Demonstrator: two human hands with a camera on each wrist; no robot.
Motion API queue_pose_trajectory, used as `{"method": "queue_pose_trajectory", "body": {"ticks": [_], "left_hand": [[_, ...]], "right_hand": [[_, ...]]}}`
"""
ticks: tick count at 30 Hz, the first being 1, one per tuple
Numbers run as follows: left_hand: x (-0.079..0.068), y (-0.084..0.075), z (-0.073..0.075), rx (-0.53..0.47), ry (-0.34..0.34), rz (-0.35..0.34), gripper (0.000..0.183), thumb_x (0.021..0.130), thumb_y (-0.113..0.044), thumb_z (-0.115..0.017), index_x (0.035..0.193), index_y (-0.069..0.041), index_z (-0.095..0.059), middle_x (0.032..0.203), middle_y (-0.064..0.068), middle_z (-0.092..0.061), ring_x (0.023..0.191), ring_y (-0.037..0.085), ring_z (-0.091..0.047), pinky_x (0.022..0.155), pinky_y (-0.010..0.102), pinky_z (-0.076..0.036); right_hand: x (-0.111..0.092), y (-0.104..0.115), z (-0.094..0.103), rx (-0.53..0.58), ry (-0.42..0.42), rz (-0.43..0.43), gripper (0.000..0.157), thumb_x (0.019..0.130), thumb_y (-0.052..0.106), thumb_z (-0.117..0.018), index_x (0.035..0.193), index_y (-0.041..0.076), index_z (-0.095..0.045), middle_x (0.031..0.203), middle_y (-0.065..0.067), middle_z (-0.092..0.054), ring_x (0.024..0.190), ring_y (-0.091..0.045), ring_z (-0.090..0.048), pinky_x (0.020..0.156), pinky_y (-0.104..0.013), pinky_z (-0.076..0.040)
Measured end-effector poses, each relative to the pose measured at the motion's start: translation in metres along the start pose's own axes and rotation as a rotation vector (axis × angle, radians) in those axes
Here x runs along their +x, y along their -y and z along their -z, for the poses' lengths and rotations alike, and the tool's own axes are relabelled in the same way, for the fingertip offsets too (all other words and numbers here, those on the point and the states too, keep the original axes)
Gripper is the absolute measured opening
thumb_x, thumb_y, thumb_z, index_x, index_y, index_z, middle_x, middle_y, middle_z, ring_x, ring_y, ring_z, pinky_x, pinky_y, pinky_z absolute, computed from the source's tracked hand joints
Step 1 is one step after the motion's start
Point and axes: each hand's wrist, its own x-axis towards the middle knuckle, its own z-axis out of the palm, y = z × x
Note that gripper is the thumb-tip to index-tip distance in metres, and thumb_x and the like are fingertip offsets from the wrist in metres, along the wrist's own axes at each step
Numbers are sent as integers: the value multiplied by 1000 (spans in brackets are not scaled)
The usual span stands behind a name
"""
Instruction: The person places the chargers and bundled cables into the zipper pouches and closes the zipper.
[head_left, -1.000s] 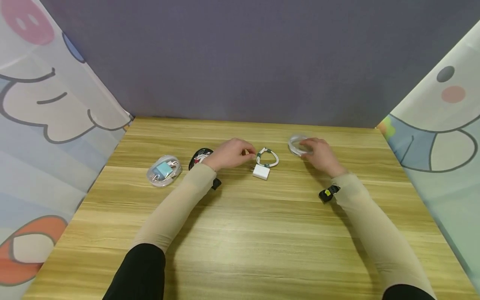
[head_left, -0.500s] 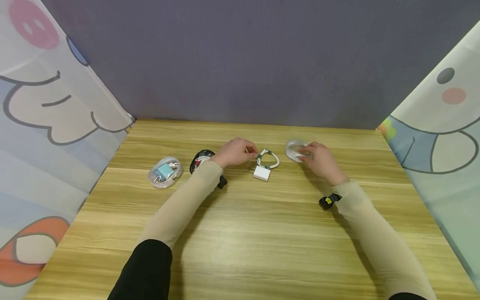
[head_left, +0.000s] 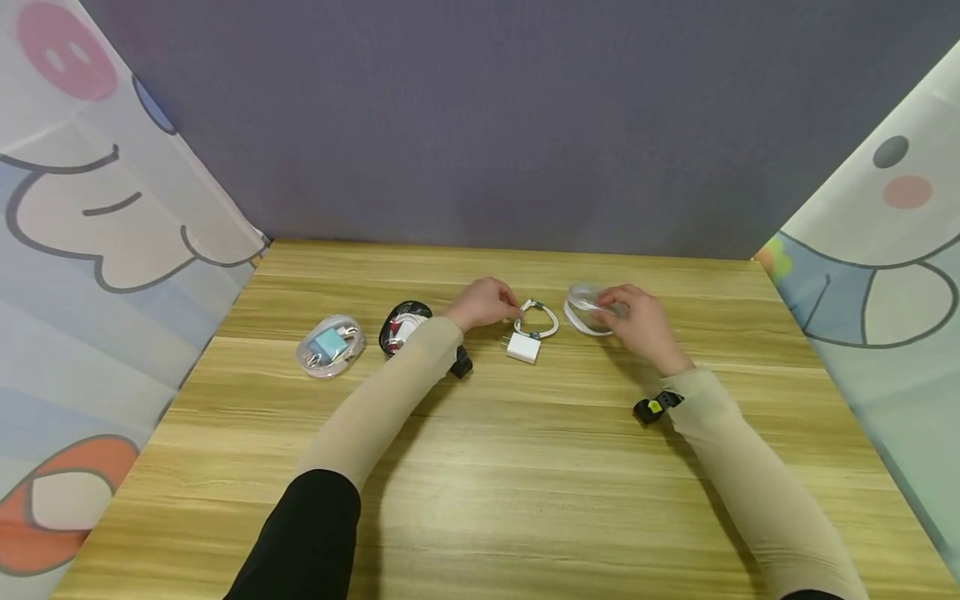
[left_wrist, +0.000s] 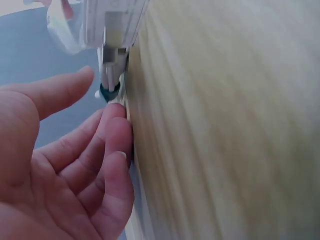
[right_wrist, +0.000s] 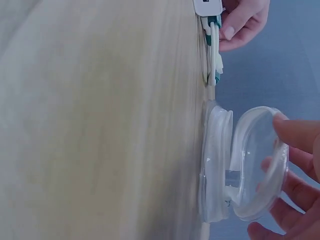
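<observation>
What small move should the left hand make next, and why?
Probably close its thumb to pinch the coiled white cable: the left hand is right at it, thumb apart, while the right hand holds the clear case open.

Left hand (head_left: 483, 303) has its fingertips right up at a looped white cable with green ties (head_left: 554, 324), just beside a boxy white plug (head_left: 522, 347). Right hand (head_left: 643, 327) has got hold of a round clear plastic case (head_left: 576, 315), over a light wood-grain table (head_left: 555, 475).
</observation>
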Motion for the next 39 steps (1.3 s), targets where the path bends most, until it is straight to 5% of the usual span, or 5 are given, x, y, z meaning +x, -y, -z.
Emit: {"method": "queue_pose_trajectory", "body": {"ticks": [5,11,19,30,39], "left_hand": [[1,-5,-5,17,-2,29,25,87,-33,-78,100,-12,-74,92,-2,-70,82,17,-62,72,30,-48],[3,-7,-8,-8,6,47,21,88,-27,-77,100,-10,-75,84,-2,-71,73,13,-66,67,27,-50],[2,-6,-8,-18,-57,35,17,87,-23,-75,98,-10,-77,74,-3,-70,67,13,-65,61,25,-50],[-1,-11,-3,-139,-184,-36,12,87,-21,-76,93,-10,-77,81,-3,-71,71,13,-66,65,26,-50],[-2,-29,-9,-242,-123,-61,14,90,-20,-73,100,-10,-75,85,-1,-71,76,15,-69,64,27,-53]], "right_hand": [[-1,-1,-4,20,-33,-32,21,88,16,-77,103,3,-75,111,-18,-71,92,-32,-65,78,-44,-47],[-1,1,-6,14,-66,-2,22,87,14,-79,105,3,-77,102,-16,-74,66,-21,-54,60,-28,-40],[1,7,-8,39,-101,18,19,86,13,-79,100,1,-77,97,-15,-75,76,-29,-70,62,-19,-47],[5,23,-9,111,-95,-147,21,87,16,-79,100,-1,-75,94,-16,-73,84,-27,-66,67,-25,-45],[9,33,-15,130,-94,-211,25,90,24,-77,98,0,-75,89,-14,-72,76,-22,-62,61,-26,-44]]}}
